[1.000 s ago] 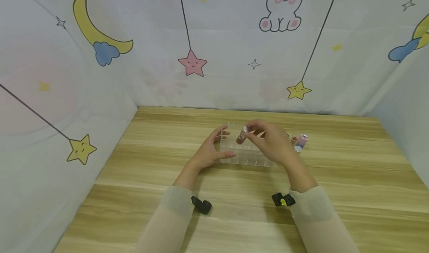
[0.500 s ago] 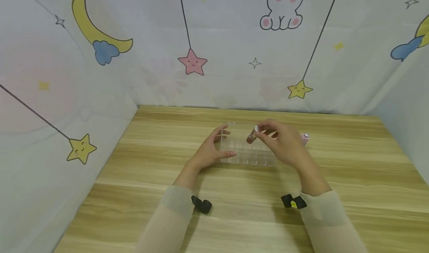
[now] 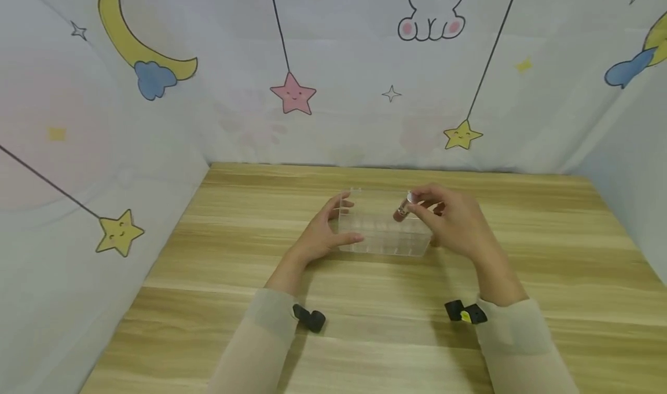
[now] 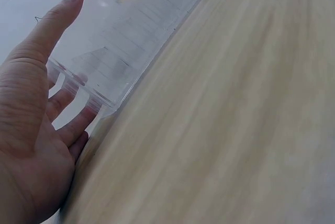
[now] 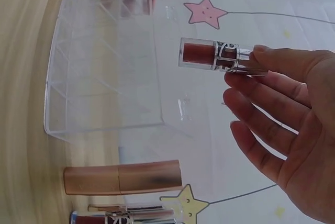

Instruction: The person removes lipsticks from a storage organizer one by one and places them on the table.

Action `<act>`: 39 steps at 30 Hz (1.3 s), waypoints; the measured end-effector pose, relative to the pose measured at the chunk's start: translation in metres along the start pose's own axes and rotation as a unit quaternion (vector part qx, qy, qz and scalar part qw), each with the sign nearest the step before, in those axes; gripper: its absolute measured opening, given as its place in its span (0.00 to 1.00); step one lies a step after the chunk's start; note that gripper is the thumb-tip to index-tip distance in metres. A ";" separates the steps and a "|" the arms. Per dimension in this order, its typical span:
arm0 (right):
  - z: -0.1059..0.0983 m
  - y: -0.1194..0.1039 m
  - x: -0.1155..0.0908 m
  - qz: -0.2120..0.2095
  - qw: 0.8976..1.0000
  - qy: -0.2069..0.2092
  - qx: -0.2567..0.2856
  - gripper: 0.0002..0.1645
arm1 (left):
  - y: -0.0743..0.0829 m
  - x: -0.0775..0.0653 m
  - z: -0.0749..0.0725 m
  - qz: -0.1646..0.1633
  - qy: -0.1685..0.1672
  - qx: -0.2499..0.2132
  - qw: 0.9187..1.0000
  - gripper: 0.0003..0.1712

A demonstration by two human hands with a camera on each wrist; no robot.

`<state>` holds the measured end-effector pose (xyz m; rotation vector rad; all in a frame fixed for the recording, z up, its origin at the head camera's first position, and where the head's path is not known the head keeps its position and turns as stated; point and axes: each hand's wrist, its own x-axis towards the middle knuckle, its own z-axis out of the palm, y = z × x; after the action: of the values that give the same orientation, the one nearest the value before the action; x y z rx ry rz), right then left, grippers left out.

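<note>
A clear compartmented organizer box (image 3: 383,234) stands on the table. My left hand (image 3: 320,232) grips its left end, thumb in front and fingers round the end wall; in the left wrist view those fingers (image 4: 78,124) touch the plastic. Over the box's right part, my right hand (image 3: 453,217) pinches a small lip gloss tube (image 5: 201,55) by its silver end between thumb and fingertips. The tube's clear reddish end points down and left in the head view, apart from the box. Its other fingers hang loosely curled.
Beside the box's right end, the right wrist view has an upright copper-coloured tube (image 5: 123,178) and more cosmetic tubes (image 5: 123,217); my right hand hides them from the head camera. A printed cloth (image 3: 354,133) hangs behind the wooden table (image 3: 365,336).
My right hand has shifted to the right along the box with the lip gloss tube. It now covers the tubes seen earlier on the right. The left hand keeps its hold.
</note>
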<state>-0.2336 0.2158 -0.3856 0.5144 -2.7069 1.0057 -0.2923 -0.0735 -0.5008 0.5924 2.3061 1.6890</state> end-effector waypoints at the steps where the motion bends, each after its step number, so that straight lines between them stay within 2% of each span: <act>1: -0.001 0.000 0.000 0.006 1.000 -0.004 -0.002 0.15 | 0.000 0.000 0.000 -0.001 0.000 -0.001 1.000 0.60; 7: -0.011 0.000 -0.002 0.048 0.998 -0.035 0.006 0.19 | -0.001 0.002 -0.001 0.001 0.005 0.002 1.000 0.60; 15: -0.017 -0.001 -0.006 0.067 0.997 -0.045 0.014 0.19 | -0.004 0.000 0.000 -0.002 0.002 0.001 1.000 0.60; 24: -0.024 0.005 -0.006 0.032 0.999 -0.002 -0.020 0.14 | -0.005 0.002 -0.003 0.006 0.000 0.009 1.000 0.60; 32: -0.035 0.007 -0.011 0.047 0.998 0.024 -0.029 0.15 | -0.004 0.005 -0.005 0.010 -0.004 0.014 1.000 0.60; 39: -0.041 0.015 -0.013 0.034 0.998 0.050 -0.032 0.15 | -0.006 0.003 -0.004 0.007 -0.002 0.008 1.000 0.61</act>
<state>-0.2243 0.2569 -0.3675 0.3543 -2.6741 0.9326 -0.2972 -0.0770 -0.5047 0.6149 2.3200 1.6754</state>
